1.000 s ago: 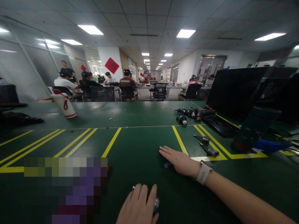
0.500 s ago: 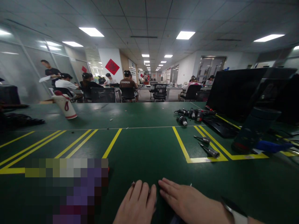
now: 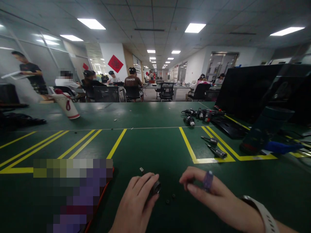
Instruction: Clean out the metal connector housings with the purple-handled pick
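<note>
My left hand (image 3: 136, 200) is wrapped around a dark metal cylinder (image 3: 156, 187), its round end turned to the right. A thin metal tip (image 3: 141, 169) pokes out above the knuckles and seems to belong to it. To the right, my right hand (image 3: 204, 191) is raised off the table with fingers curled in and the thumb close to them. A purple translucent piece (image 3: 208, 181) lies across it at the base of the index finger; how it is gripped is hard to see. Between the hands lie small dark nut-like parts (image 3: 167, 201) on the green tabletop.
Two metal cylinders with thin shafts (image 3: 217, 151) rest inside a yellow-taped area (image 3: 206, 160). Behind them are several dark tools with cables (image 3: 190, 120), a dark bottle (image 3: 267, 129) and a monitor (image 3: 247, 90). A pixelated bundle (image 3: 82, 194) is at left; a paper cup (image 3: 68, 105) stands farther back.
My hands, before close together and low over the table, have parted. The right hand lifted and turned, showing the purple piece. The cylinder and small parts have come into view.
</note>
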`<move>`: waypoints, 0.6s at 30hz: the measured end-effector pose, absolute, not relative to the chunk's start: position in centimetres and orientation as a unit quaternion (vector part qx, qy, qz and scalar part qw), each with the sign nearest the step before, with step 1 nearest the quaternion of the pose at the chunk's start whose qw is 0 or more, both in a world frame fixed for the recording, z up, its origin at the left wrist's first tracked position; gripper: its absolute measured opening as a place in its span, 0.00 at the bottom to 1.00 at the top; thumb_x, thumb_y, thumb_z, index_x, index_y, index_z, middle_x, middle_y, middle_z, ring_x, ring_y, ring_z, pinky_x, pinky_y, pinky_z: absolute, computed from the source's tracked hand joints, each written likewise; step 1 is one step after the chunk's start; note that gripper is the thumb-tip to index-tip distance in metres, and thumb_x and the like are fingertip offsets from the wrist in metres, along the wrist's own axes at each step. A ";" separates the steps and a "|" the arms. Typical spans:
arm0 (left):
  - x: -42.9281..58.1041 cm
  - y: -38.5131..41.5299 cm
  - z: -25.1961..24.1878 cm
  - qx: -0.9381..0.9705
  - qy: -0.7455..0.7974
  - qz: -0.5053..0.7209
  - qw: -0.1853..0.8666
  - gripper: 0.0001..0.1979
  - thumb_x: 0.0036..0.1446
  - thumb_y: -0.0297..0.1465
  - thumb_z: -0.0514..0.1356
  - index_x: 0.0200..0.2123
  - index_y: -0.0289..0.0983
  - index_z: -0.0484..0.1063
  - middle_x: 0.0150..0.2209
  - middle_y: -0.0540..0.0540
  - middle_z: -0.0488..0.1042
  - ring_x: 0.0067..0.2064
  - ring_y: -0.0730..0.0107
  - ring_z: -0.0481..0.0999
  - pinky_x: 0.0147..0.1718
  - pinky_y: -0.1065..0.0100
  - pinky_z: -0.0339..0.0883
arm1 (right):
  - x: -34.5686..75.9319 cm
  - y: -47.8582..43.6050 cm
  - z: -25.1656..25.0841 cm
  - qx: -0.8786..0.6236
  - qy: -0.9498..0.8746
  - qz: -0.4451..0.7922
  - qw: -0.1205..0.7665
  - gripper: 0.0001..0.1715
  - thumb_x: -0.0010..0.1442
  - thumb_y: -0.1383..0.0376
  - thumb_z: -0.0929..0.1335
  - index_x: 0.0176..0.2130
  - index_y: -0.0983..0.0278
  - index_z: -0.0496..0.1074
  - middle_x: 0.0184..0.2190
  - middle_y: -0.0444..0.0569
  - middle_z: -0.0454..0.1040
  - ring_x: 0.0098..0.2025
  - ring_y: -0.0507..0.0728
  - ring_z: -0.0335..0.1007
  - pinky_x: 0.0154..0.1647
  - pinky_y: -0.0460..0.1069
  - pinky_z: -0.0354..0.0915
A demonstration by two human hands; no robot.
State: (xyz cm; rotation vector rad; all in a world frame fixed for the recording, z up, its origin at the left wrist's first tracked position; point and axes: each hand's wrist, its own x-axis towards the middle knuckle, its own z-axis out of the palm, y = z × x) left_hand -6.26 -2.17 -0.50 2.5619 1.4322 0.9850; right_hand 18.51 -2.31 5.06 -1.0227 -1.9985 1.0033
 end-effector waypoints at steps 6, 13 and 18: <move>-5.8 -1.4 -1.2 0.662 0.518 0.440 0.316 0.16 0.59 0.33 0.56 0.50 0.42 0.70 0.53 0.43 0.74 0.52 0.56 0.74 0.48 0.56 0.72 | 18.3 -1.3 2.9 -0.464 -0.656 0.440 0.401 0.26 0.64 0.48 0.59 0.28 0.63 0.70 0.23 0.43 0.63 0.25 0.52 0.60 0.26 0.47 0.60; -5.6 -1.3 -0.8 0.516 0.526 0.466 0.489 0.21 0.57 0.32 0.58 0.54 0.37 0.67 0.48 0.43 0.79 0.50 0.58 0.77 0.51 0.59 0.70 | 17.4 -0.3 0.5 -0.455 -0.646 0.523 0.319 0.13 0.62 0.58 0.64 0.31 0.65 0.67 0.20 0.40 0.65 0.21 0.49 0.60 0.22 0.43 0.58; -5.9 -1.2 -1.1 0.601 0.525 0.447 0.404 0.20 0.56 0.27 0.57 0.53 0.40 0.69 0.57 0.44 0.71 0.55 0.59 0.72 0.54 0.57 0.65 | 17.4 -0.6 1.4 -0.428 -0.671 0.532 0.290 0.09 0.58 0.63 0.66 0.31 0.67 0.70 0.25 0.45 0.71 0.27 0.51 0.67 0.27 0.46 0.62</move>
